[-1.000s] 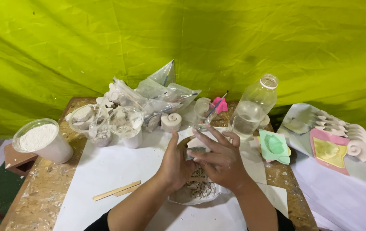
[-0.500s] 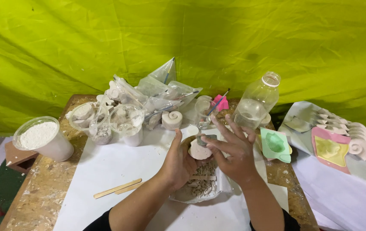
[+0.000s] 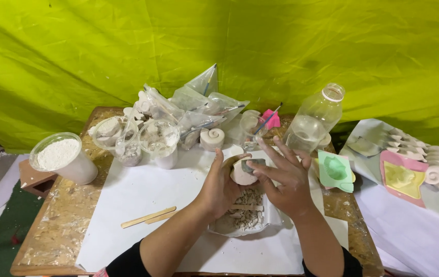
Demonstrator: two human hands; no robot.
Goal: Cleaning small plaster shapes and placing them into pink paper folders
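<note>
Chipboard worktop (image 3: 58, 225), rough and flaked, is seen draped with a white paper sheet (image 3: 142, 197); the room behind is closed off by a creased yellow-green cloth backdrop (image 3: 101, 46). A pale, rounded plaster cast (image 3: 241, 174) is held at the centre of the worktop, just above a crumpled bag of broken plaster pieces (image 3: 245, 215). The left hand (image 3: 218, 187) is wrapped around the cast's left side, grip closed on it. The right hand (image 3: 283, 177) is laid over the cast, a small grey pad (image 3: 253, 164) pinched against it by thumb and fingers. Two flat wooden sticks (image 3: 148, 216) lie on the paper, near left. At far left, a clear plastic tub (image 3: 65, 159) is filled with white powder. Clear cups (image 3: 159, 141) crusted with plaster stand beside heaped plastic bags (image 3: 199, 105). A clear plastic bottle (image 3: 314, 120) stands far right. A green mould (image 3: 336, 171) lies just right of the hands; a pink and yellow mould (image 3: 403, 177) rests farther right.
</note>
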